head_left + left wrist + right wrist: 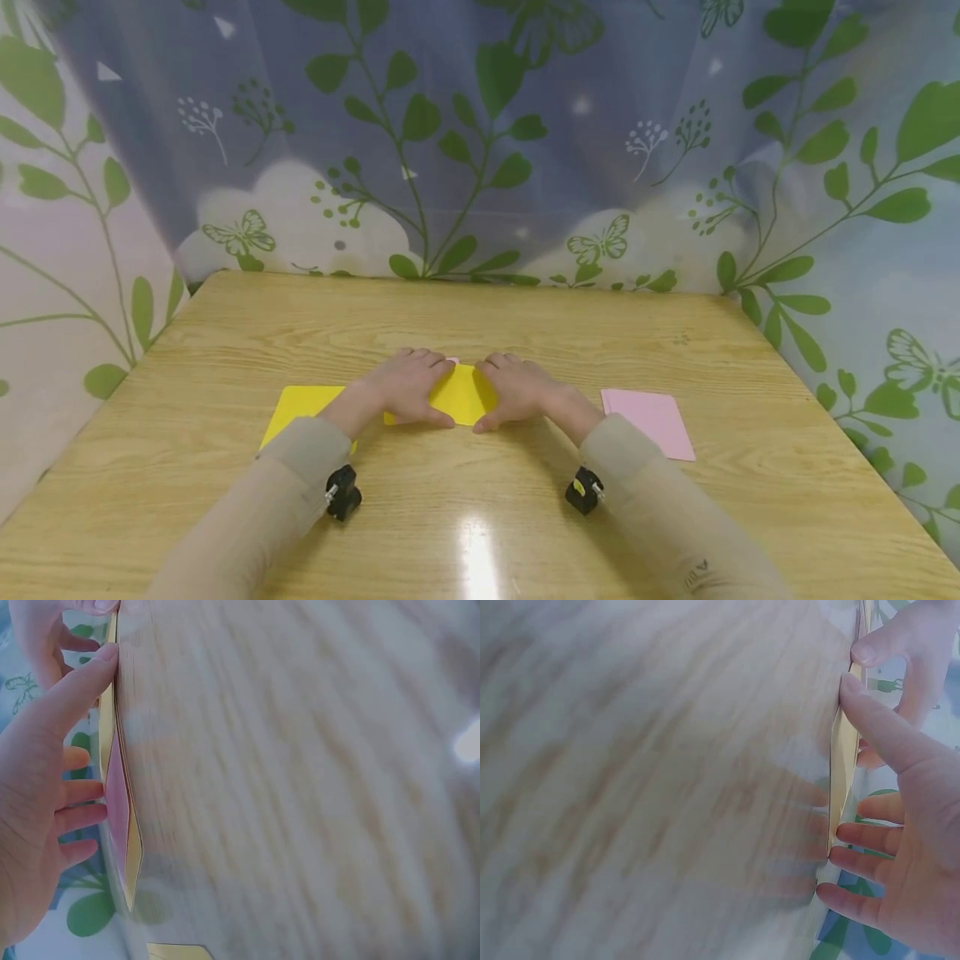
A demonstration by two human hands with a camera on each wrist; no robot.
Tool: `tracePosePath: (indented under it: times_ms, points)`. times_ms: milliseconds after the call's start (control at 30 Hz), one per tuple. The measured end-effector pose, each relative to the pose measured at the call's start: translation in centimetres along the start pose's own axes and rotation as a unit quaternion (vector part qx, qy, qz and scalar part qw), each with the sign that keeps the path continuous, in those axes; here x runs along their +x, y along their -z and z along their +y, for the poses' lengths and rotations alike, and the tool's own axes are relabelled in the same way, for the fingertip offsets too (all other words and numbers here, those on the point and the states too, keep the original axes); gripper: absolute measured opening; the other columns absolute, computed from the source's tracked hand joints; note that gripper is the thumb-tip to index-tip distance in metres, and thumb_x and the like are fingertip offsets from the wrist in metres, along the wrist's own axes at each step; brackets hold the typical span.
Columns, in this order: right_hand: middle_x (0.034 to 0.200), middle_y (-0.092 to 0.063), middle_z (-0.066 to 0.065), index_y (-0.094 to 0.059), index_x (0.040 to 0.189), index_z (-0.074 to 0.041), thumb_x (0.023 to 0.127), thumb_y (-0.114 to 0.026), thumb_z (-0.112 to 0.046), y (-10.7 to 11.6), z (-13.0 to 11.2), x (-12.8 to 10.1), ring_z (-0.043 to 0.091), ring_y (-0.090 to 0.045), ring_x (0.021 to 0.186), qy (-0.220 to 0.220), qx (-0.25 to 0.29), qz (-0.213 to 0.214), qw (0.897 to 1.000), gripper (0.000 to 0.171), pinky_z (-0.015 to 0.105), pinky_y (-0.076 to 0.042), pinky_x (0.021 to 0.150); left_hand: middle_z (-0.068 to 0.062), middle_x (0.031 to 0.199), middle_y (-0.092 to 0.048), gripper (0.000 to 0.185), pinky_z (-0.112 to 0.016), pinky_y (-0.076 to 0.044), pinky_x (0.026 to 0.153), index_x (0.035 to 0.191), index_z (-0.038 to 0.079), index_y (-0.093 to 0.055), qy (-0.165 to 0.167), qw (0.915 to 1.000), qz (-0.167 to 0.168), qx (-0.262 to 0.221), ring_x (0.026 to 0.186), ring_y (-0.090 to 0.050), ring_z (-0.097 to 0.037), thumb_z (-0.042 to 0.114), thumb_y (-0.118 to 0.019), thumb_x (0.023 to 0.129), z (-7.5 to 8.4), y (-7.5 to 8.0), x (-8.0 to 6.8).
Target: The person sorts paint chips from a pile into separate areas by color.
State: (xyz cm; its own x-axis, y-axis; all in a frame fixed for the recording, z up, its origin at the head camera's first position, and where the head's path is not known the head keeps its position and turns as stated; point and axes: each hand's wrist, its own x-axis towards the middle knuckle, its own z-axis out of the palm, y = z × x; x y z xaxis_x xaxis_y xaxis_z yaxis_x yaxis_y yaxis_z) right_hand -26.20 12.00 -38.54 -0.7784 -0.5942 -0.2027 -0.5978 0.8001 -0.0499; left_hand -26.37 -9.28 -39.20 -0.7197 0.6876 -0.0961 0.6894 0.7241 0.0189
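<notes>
While both hands press flat on the folded yellow paper sheet (459, 393) at the centre of the light wooden table (525, 325), slip risk is the main worry. Left hand (408, 385) has straight fingers on the sheet's 9 o'clock half, thumb at the near edge; right hand (517, 388) mirrors it at 3 o'clock, fingers flat, nothing gripped. Left wrist view shows the layers bulging apart, pink inner face (116, 802) visible, so the fold is not yet flat; uneven pressure could skew the crease or let the edges drift out of line. Glossy table could let the sheet slide. Flat yellow square paper (300, 408) lies at 9 o'clock, pink square paper (654, 421) at 3 o'clock, both apart.
</notes>
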Motion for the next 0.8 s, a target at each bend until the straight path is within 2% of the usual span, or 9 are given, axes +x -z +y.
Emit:
tracePosePath:
  times_ms: [200,433,800]
  points:
    - [0.132,-0.043,0.013,-0.037,0.139,-0.001,0.069,-0.070,-0.061,0.19,-0.11,0.20,0.026,-0.043,0.117,-0.002,0.017,-0.004,1.000,0.098,0.040,-0.037,0.098,-0.012,0.137,-0.044,0.091,-0.046,-0.027,0.104,0.140,0.006,-0.038,-0.004,1.0000,0.001,0.001,0.126,-0.039,-0.030,0.068,-0.054,0.077,0.04,0.11,0.09]
    - [0.127,-0.043,0.017,-0.040,0.136,0.000,0.065,-0.071,-0.065,0.23,-0.39,0.03,0.027,-0.043,0.113,-0.039,0.021,-0.025,0.999,0.101,0.043,-0.037,0.096,-0.011,0.135,-0.046,0.092,-0.044,-0.028,0.103,0.139,0.005,-0.039,-0.006,0.9999,0.000,0.014,0.124,-0.040,-0.029,0.071,-0.052,0.076,0.25,-0.31,0.18]
    - [0.115,-0.041,0.011,-0.043,0.133,-0.001,0.061,-0.072,-0.066,0.75,-0.46,0.39,0.025,-0.037,0.104,-0.065,0.023,-0.030,0.997,0.101,0.041,-0.037,0.090,-0.011,0.134,-0.047,0.090,-0.045,-0.028,0.103,0.138,0.004,-0.041,-0.009,0.9998,0.016,0.012,0.123,-0.041,-0.029,0.068,-0.054,0.077,0.06,0.04,0.14]
